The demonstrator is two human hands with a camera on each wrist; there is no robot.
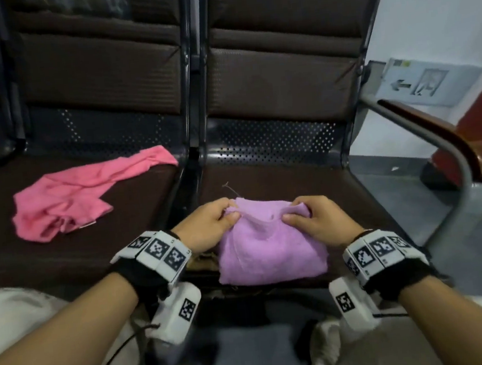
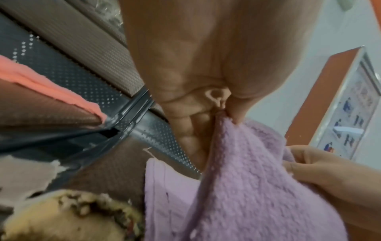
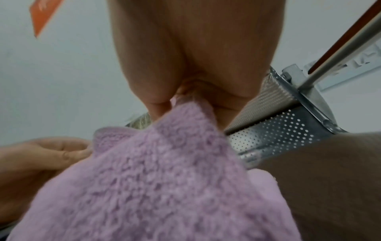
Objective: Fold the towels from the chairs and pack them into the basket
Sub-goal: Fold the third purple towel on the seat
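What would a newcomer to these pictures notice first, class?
Probably the purple towel, partly folded on the right-hand seat, with the left hand and right hand each pinching its far edge. Next, the pink towel lying crumpled and unfolded on the seat to the left.

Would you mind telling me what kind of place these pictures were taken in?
Probably a public waiting area: linked seats with perforated metal and padded backs, a shared armrest, and a wall sign with an arrow and figure, seemingly an exit sign.
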